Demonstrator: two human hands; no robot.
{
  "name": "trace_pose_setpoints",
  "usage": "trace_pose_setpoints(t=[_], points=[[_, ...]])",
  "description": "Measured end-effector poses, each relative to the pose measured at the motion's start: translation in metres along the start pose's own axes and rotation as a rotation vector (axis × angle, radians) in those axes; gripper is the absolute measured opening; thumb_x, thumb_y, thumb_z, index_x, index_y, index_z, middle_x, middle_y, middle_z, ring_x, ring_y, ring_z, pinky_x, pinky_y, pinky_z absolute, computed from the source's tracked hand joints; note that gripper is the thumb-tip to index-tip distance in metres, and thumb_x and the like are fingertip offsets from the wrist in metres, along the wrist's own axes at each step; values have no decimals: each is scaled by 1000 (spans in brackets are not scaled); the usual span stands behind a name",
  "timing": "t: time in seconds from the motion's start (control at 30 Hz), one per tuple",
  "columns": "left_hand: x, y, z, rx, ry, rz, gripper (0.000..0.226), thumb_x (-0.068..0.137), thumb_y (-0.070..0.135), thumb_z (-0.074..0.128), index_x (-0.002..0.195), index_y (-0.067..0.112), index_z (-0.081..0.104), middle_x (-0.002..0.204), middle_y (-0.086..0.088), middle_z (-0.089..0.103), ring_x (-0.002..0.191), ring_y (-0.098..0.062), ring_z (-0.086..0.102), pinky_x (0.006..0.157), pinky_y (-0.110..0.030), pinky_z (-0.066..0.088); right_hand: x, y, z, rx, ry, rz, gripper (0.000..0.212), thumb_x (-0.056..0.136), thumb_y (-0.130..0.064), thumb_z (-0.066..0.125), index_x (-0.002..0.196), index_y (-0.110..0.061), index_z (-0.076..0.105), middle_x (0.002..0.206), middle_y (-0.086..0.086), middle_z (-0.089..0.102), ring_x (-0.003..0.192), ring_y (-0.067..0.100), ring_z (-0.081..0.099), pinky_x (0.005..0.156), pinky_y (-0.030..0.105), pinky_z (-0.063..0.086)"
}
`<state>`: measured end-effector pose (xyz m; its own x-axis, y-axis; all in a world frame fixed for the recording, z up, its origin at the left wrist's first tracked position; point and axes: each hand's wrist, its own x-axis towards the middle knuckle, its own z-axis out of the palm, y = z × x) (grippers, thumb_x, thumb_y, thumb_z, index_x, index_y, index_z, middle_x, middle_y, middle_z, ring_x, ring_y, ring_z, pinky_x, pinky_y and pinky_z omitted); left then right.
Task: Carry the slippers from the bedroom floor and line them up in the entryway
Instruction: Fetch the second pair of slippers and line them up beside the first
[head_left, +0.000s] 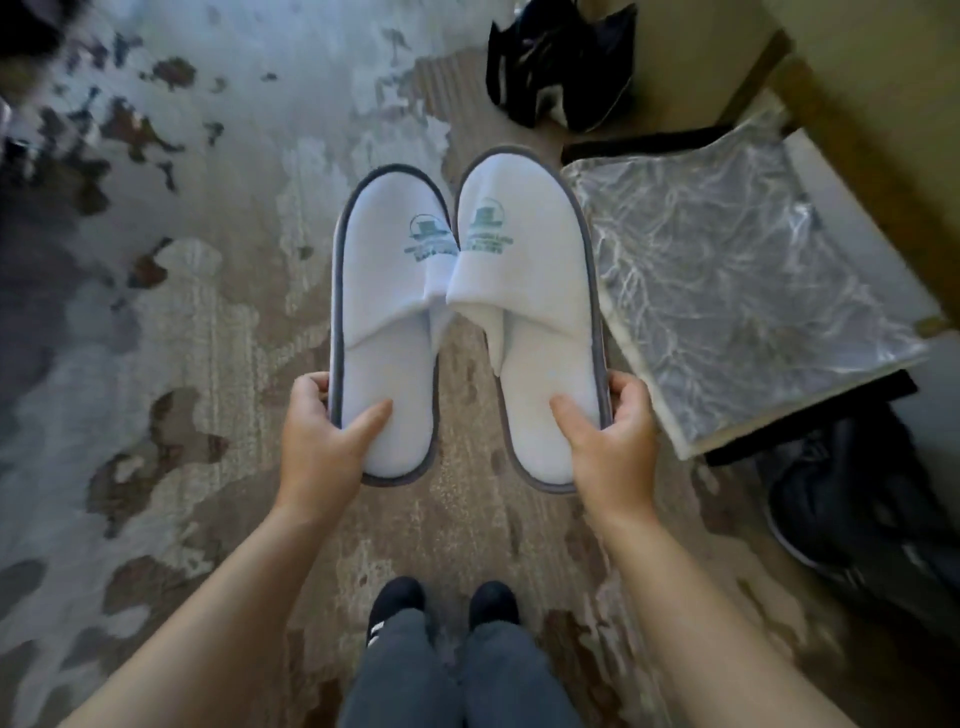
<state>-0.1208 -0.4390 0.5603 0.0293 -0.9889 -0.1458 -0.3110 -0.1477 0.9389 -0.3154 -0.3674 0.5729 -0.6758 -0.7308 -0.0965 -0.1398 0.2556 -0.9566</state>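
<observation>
Two white terry slippers with grey trim and a green logo are held side by side above the carpet, toes pointing away from me. My left hand (327, 431) grips the heel of the left slipper (387, 291), thumb on the insole. The heel of the right slipper (530, 280) is gripped the same way by my right hand (608, 436). The two uppers touch near the logos.
A patterned grey and brown carpet (182, 338) covers the floor. A flat item wrapped in clear plastic (737, 280) lies to the right, a dark bag (561, 67) behind it, dark shoes (862, 514) at the right. My feet in dark socks (441, 608) stand below.
</observation>
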Motion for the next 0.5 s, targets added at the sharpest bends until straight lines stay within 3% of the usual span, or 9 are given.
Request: trace_pose_setpoints(t=[0.1,0.17,0.37,0.5], points=[[-4,36,19,-37,-107,56,34,74,13,68,76,33,40,80,7,53,70,-5,54,49,-15,44,-10,-22,-29,39,154,-18,33,72,-7,69,93,-18,46,81,-17,51,72,-4,51,56,-3,39],[-10,54,35,-57,-207,89,35,74,12,68,75,33,40,79,7,53,69,-5,53,47,-11,45,-21,-31,-49,49,269,8,33,72,-7,68,95,-17,47,82,-14,52,73,0,52,59,4,43],[-56,99,72,-11,-616,228,33,75,17,67,74,34,39,79,11,52,70,-2,52,41,-4,40,-104,-41,-111,98,725,119,33,73,-11,67,95,-21,45,84,-17,51,77,0,52,58,15,43],[-122,122,94,37,-882,323,29,75,18,68,86,24,41,77,14,51,67,1,51,40,-7,41,-191,-44,-156,115,1031,182,32,74,-11,67,97,-19,45,83,-13,52,75,2,53,48,6,44]])
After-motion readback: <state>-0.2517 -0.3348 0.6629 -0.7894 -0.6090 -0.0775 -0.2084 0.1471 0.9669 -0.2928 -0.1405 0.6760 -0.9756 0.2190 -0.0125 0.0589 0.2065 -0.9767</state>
